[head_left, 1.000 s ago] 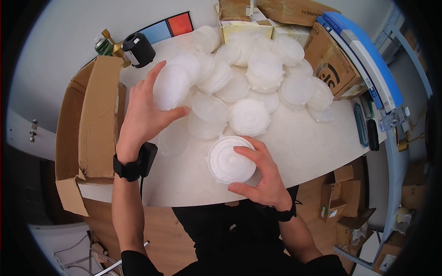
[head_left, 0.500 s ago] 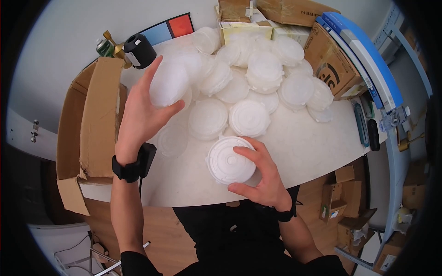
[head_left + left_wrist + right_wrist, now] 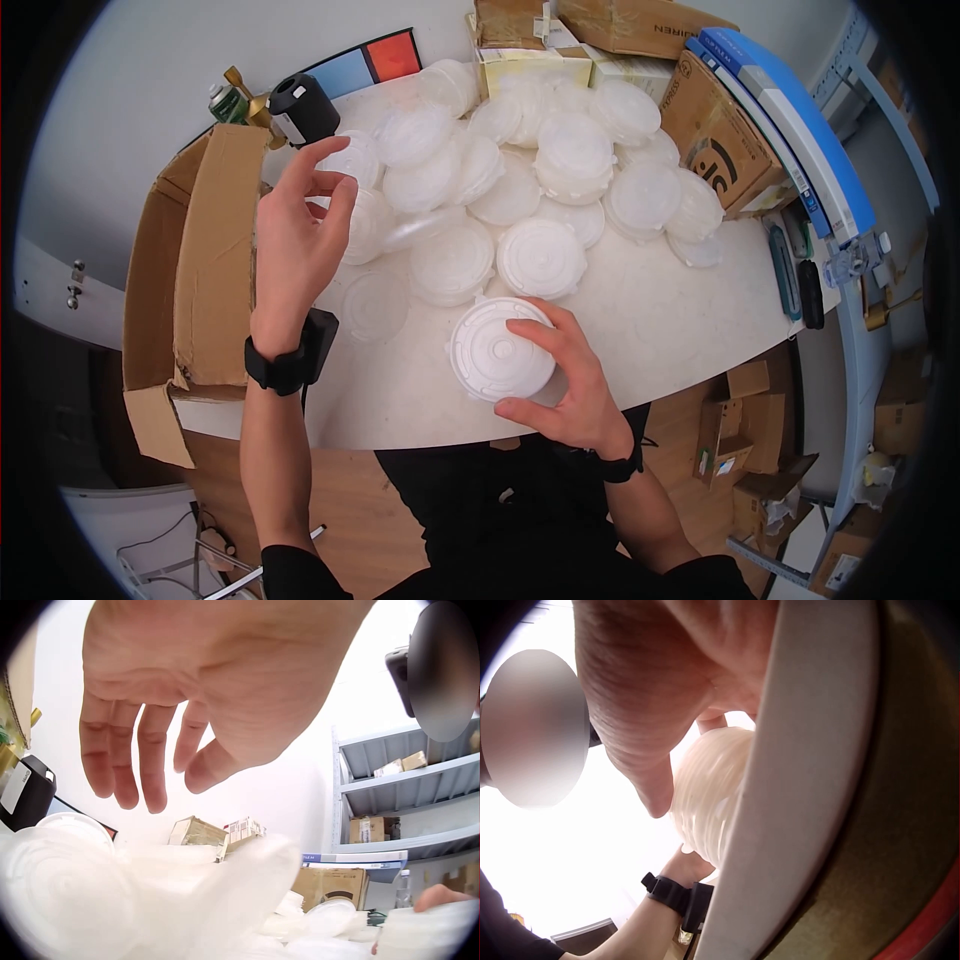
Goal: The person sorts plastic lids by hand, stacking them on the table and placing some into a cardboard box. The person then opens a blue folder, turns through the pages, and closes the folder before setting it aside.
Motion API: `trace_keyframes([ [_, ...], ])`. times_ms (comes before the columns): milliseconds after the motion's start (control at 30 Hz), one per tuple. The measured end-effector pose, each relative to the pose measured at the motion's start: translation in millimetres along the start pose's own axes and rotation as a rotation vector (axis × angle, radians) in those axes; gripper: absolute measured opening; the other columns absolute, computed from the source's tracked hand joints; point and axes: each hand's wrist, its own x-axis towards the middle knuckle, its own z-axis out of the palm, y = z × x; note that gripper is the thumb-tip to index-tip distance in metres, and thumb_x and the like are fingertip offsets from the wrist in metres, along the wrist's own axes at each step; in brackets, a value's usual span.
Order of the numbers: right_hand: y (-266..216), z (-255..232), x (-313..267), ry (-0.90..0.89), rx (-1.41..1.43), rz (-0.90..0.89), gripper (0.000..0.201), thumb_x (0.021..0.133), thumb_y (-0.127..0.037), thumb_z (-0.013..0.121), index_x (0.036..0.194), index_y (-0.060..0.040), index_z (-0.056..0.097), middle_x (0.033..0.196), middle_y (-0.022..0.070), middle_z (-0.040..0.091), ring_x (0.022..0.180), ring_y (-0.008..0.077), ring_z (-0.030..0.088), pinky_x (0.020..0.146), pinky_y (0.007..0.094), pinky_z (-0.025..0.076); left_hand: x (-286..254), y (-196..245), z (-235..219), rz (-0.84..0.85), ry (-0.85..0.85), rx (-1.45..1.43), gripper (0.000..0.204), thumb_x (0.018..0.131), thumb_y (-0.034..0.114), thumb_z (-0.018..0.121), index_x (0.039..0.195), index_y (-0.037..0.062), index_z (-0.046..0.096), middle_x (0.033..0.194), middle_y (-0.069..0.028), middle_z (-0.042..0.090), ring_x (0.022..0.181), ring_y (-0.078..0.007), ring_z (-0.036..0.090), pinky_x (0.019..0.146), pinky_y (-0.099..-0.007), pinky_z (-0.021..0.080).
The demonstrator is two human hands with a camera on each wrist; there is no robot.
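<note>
A stack of round white plastic lids stands near the table's front edge. My right hand grips it from the right, thumb on the near side and fingers over the far side; the right wrist view shows the layered rims of the stack. My left hand is raised over the left end of the lid heap, near the cardboard box. In the left wrist view its fingers hang loosely bent with nothing between them. Below that hand, a blurred translucent lid stands tilted among other lids.
Several more lids cover the table's back half. An open cardboard box stands at the left edge, a black cylinder behind it. Boxes and blue binders line the back right. A single clear lid lies flat near the left wrist.
My left hand has come away from the white lids it was gripping and its fingers have drawn closer together. Those lids have tipped to the right and down onto the heap. The right hand stays still.
</note>
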Motion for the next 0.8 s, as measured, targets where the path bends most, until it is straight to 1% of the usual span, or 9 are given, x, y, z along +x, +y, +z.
trace_keyframes([
  [100, 0.4, 1.6, 0.3, 0.002, 0.010, -0.002, 0.072, 0.077, -0.021, 0.092, 0.139, -0.0069, 0.060, 0.150, 0.0217, 0.048, 0.137, 0.0387, 0.051, 0.113, 0.0462, 0.044, -1.5, -0.3, -1.8, 0.020, -0.062, 0.082, 0.040, 0.093, 0.017, 0.069, 0.132, 0.0097, 0.066, 0.106, -0.0141, 0.077, 0.097, -0.0255, 0.071, 0.078, -0.0364, 0.055],
  [200, 0.4, 1.5, 0.1, 0.005, 0.011, -0.005, 0.071, 0.077, -0.021, 0.092, 0.139, -0.0068, 0.060, 0.149, 0.0218, 0.048, 0.137, 0.0388, 0.051, 0.113, 0.0462, 0.044, -5.9, -3.8, 7.9, 0.122, -0.114, 0.122, 0.042, 0.092, 0.018, 0.071, 0.132, 0.0100, 0.065, 0.114, -0.0157, 0.074, 0.106, -0.0282, 0.069, 0.086, -0.0389, 0.055],
  [267, -0.4, 1.7, 0.2, 0.004, 0.006, -0.006, 0.071, 0.077, -0.022, 0.092, 0.139, -0.0068, 0.060, 0.149, 0.0218, 0.048, 0.137, 0.0389, 0.051, 0.113, 0.0463, 0.044, -9.1, -7.4, 14.7, 0.261, -0.131, 0.229, 0.042, 0.094, 0.019, 0.072, 0.134, 0.0110, 0.065, 0.127, -0.0092, 0.070, 0.112, -0.0270, 0.066, 0.088, -0.0365, 0.054],
  [400, -0.8, 1.9, 0.1, 0.009, 0.010, 0.005, 0.071, 0.077, -0.022, 0.092, 0.139, -0.0066, 0.060, 0.149, 0.0217, 0.048, 0.137, 0.0388, 0.052, 0.113, 0.0463, 0.044, 4.0, -16.0, 35.9, 0.459, 0.039, 0.334, 0.044, 0.091, 0.019, 0.073, 0.133, 0.0063, 0.064, 0.130, -0.0154, 0.066, 0.116, -0.0318, 0.063, 0.095, -0.0414, 0.052],
  [433, -0.6, 2.0, 0.7, 0.009, 0.010, 0.004, 0.071, 0.077, -0.022, 0.092, 0.139, -0.0065, 0.060, 0.149, 0.0216, 0.048, 0.137, 0.0387, 0.052, 0.112, 0.0462, 0.044, 8.5, -14.8, 37.9, 0.455, 0.045, 0.337, 0.044, 0.091, 0.019, 0.073, 0.133, 0.0063, 0.064, 0.130, -0.0154, 0.066, 0.116, -0.0318, 0.063, 0.095, -0.0414, 0.052],
  [500, -1.4, 2.1, 1.1, 0.004, 0.001, -0.007, 0.071, 0.077, -0.022, 0.092, 0.139, -0.0065, 0.060, 0.149, 0.0216, 0.048, 0.137, 0.0386, 0.052, 0.112, 0.0461, 0.044, 15.7, -11.8, 40.2, 0.163, -0.190, 0.243, 0.042, 0.087, 0.021, 0.076, 0.126, 0.0072, 0.065, 0.127, -0.0198, 0.067, 0.119, -0.0385, 0.060, 0.100, -0.0450, 0.050],
  [600, -1.9, 1.2, 0.8, 0.007, -0.005, -0.009, 0.072, 0.077, -0.022, 0.092, 0.140, -0.0065, 0.060, 0.149, 0.0215, 0.048, 0.137, 0.0384, 0.052, 0.112, 0.0458, 0.044, 19.2, -5.2, 41.9, 0.050, -0.233, 0.180, 0.036, 0.086, 0.020, 0.076, 0.116, 0.0052, 0.065, 0.122, -0.0188, 0.069, 0.115, -0.0383, 0.061, 0.095, -0.0469, 0.051],
  [700, -1.1, 1.4, 0.1, 0.009, 0.005, -0.005, 0.072, 0.077, -0.022, 0.092, 0.140, -0.0064, 0.060, 0.149, 0.0215, 0.048, 0.137, 0.0382, 0.052, 0.112, 0.0457, 0.044, 16.9, -13.5, 44.8, 0.233, -0.119, 0.303, 0.029, 0.085, 0.020, 0.076, 0.107, 0.0032, 0.066, 0.115, -0.0201, 0.070, 0.109, -0.0381, 0.063, 0.091, -0.0478, 0.052],
  [800, -0.6, 1.5, 0.9, 0.004, 0.008, -0.009, 0.071, 0.077, -0.022, 0.092, 0.139, -0.0062, 0.060, 0.149, 0.0214, 0.048, 0.137, 0.0382, 0.052, 0.112, 0.0458, 0.045, 18.6, -14.1, 39.6, 0.217, -0.188, 0.346, 0.025, 0.088, 0.020, 0.075, 0.100, 0.0006, 0.066, 0.118, -0.0205, 0.070, 0.102, -0.0343, 0.065, 0.085, -0.0415, 0.052],
])
